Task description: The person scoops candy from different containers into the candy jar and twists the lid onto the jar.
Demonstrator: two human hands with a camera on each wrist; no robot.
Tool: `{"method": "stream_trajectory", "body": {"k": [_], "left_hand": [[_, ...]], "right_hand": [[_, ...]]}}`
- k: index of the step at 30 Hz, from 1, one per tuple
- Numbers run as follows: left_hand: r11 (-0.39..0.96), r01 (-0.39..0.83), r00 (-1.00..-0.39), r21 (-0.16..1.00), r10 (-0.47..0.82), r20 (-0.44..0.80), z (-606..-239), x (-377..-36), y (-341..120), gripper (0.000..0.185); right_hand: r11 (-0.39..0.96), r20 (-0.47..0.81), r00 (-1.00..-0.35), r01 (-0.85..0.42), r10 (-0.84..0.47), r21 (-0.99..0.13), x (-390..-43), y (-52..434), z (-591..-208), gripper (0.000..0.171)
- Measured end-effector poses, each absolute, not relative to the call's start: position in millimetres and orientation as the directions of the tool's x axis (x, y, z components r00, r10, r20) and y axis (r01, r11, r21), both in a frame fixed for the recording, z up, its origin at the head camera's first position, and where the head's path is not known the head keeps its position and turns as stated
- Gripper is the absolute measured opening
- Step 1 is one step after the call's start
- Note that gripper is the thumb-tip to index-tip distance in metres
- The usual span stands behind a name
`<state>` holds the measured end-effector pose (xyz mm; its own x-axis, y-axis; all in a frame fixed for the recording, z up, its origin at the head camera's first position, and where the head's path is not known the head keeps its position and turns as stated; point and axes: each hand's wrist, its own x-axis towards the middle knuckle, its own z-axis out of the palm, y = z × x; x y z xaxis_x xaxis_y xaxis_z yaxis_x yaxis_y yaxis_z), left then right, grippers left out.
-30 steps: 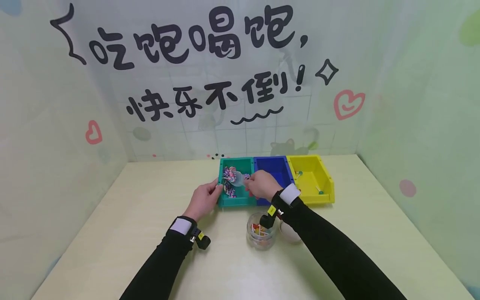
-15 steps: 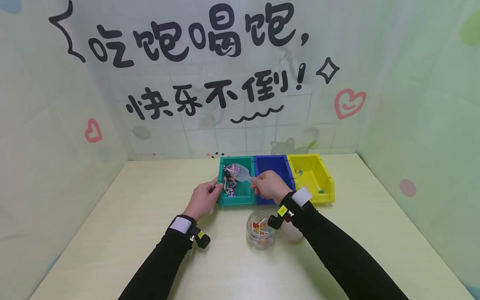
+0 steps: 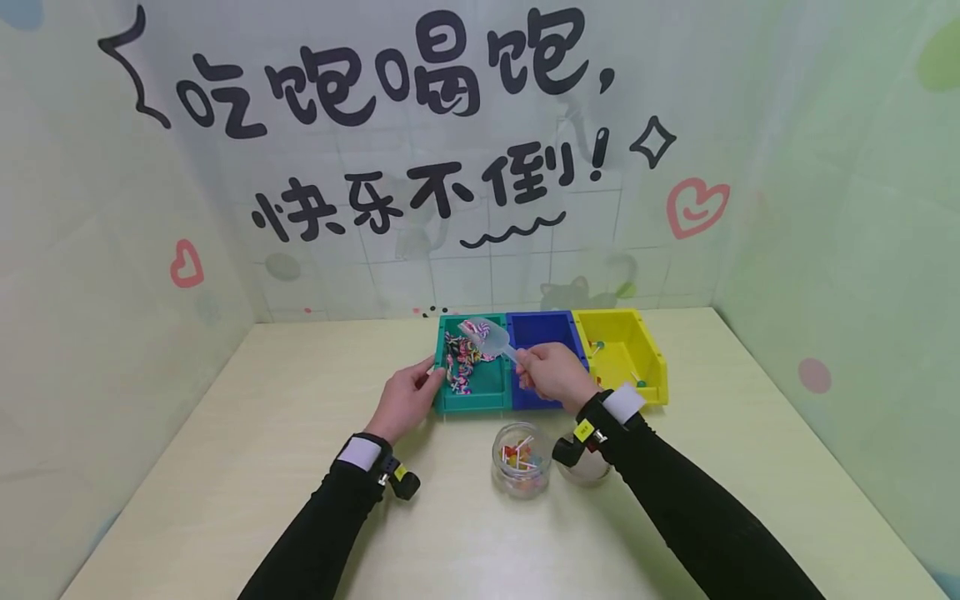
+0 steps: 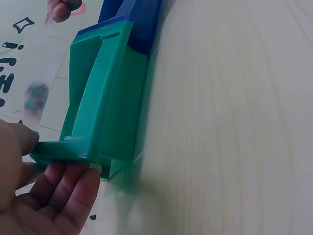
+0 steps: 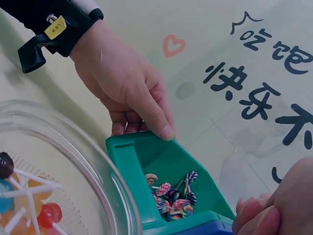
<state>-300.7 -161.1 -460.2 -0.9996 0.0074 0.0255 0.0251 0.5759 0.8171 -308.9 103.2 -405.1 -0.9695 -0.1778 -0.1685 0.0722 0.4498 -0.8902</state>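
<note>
The left hand (image 3: 405, 398) holds the near left corner of the green bin (image 3: 489, 385) with its fingers (image 4: 73, 193). The right hand (image 3: 553, 377) grips a clear scoop (image 3: 489, 335) above the candy (image 3: 459, 367) in that bin. A jar (image 3: 521, 458) sits near on the counter (image 3: 300, 467).

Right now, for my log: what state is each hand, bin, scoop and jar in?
Left hand: grips green bin's corner.
Right hand: holds scoop.
Scoop: lifted, tilted, candy inside.
Green bin: holds lollipops.
Blue bin: looks empty.
Yellow bin: a few lollipops.
Jar: open, lollipops inside.
</note>
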Motion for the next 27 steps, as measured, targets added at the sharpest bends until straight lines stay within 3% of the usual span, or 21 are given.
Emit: {"method": "stream_trajectory", "body": {"k": [13,20,27], "left_hand": [[0.59,0.055,-0.994,0.806,-0.041,0.098,-455.5,-296.9,-164.2,0.055],[0.575,0.112,-0.972,0.811,-0.106,0.21,-449.8,-292.9,-165.9,0.055],[0.541,0.146,-0.97,0.828,-0.086,0.227,-443.0,-285.3,-165.4,0.053]], "right_hand": [[0.512,-0.07,-0.984,-0.024,-0.163,-0.858,-303.7,125.7,-394.6,0.044],[0.502,0.005,-0.989,-0.08,-0.15,-0.861,-299.8,144.9,-384.1,0.046],[0.453,0.036,-0.99,-0.093,-0.134,-0.886,-295.9,164.9,-376.0,0.046]]}}
